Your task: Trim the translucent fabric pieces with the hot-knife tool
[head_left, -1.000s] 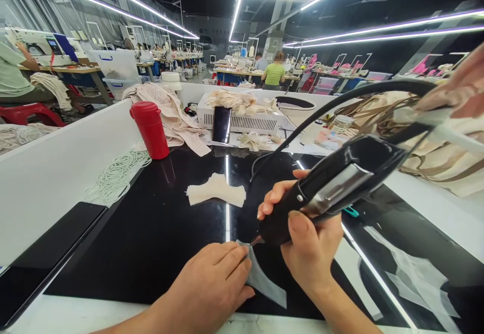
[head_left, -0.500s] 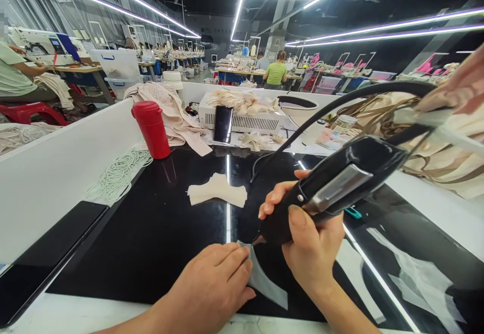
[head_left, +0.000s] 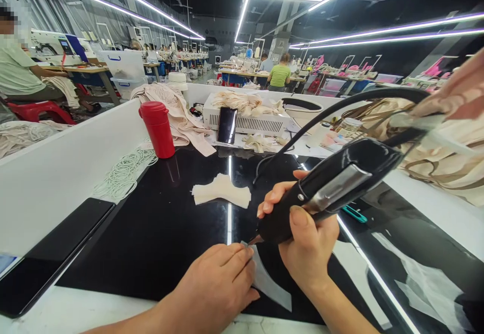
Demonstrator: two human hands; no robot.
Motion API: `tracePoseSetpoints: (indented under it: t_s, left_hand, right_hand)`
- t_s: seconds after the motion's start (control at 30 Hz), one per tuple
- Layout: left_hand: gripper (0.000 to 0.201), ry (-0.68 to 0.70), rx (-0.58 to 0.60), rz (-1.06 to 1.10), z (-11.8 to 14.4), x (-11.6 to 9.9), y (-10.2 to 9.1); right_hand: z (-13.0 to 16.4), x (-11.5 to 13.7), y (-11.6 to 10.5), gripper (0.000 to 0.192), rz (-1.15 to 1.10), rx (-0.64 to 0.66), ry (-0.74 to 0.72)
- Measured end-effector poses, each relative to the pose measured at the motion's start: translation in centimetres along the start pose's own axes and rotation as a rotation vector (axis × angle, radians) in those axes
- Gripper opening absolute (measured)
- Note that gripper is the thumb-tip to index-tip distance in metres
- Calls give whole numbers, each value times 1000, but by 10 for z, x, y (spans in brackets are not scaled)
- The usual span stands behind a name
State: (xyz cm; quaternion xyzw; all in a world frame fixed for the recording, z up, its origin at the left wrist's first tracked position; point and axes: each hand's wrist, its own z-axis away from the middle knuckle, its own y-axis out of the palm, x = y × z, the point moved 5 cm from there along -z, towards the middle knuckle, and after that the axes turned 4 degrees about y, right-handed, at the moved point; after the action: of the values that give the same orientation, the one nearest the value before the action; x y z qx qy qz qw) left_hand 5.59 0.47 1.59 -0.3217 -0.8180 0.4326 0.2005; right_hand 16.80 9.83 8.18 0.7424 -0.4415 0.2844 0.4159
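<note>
Here the right hand (head_left: 308, 246) is wrapped tight around a black hand tool (head_left: 328, 188), with the thumb on top and the fingers curled under it. The tool's small tip points down at about 7 o'clock and meets the top corner of a thin grey fabric piece (head_left: 270, 286) that lies flat on the shiny black table (head_left: 159, 233). The left hand (head_left: 212, 288) lies flat on that piece, just at 9 o'clock from the tip, with its fingers close together and pressing the cloth down. A black cord (head_left: 340, 107) runs up from the back of the tool toward 1 o'clock. A small stack of cream cloth pieces (head_left: 221, 195) sits at 11 o'clock from the hands, well apart from them. Farther off, near 10 o'clock, stands a red bottle (head_left: 158, 128), and a dark phone (head_left: 56, 253) lies at 9 o'clock by the table's edge.
</note>
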Motion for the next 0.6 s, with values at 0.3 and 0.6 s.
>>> tracePoseSetpoints:
  t_s: [0.3,0.6]
  left_hand:
    - [31,-12,-27,7,-3,0,-3]
    - [30,5,15,-7,-3,0,0]
  right_hand:
    - [-2,-3,4,39,-36,9,17]
    - [-4,-4,5,35,10,9,28]
